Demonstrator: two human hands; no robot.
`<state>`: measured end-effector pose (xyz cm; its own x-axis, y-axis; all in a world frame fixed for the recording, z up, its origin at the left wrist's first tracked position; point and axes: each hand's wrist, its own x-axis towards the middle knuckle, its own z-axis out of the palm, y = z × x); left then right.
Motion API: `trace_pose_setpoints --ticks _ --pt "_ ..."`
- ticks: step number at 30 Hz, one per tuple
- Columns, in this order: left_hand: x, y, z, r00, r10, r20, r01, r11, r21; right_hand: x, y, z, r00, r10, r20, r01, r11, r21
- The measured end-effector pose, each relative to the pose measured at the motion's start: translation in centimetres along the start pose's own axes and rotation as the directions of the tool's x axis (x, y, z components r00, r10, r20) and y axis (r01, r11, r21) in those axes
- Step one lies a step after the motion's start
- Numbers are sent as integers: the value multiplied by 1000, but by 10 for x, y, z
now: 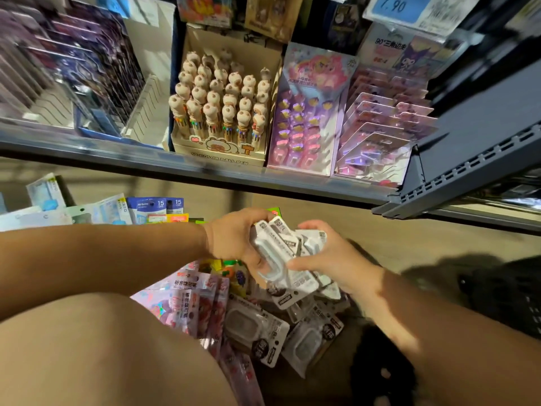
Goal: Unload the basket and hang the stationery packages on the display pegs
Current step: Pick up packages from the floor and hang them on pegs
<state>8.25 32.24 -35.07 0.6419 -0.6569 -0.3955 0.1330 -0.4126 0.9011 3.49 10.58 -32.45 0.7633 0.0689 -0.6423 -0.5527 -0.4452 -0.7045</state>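
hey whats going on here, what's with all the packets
A person crouched by a store shelf holds a bundle of white packages in both hands. The left hand grips it from one side and the right hand from the other. Below the hands, more white packs and pink packs lie in a loose pile. Nothing from the bundle is hung yet.

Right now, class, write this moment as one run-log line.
left hand: grips white packages | right hand: grips same bundle | pink packages: piled below hands
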Motion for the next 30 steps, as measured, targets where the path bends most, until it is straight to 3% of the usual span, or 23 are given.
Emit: trace_pose_setpoints --ticks 5,10,16,21,30 --pt "-12 22 -21 999 -8 -40 0 979 -205 0 -44 -17 997 -71 -12 71 996 59" --pt "-43 48 -39 996 27 -90 -57 936 -348 -16 -88 -19 983 -166 85 160 984 73" --pt "-97 101 -64 981 114 -156 -165 913 -373 -51 -160 -22 946 -276 168 269 961 64" --pt "-139 154 -86 948 121 -295 -222 914 -340 -77 -226 -28 906 -345 246 339 938 69" --pt "-190 225 -91 846 101 -524 -325 876 -355 -99 -284 -28 843 -527 107 498 840 215"
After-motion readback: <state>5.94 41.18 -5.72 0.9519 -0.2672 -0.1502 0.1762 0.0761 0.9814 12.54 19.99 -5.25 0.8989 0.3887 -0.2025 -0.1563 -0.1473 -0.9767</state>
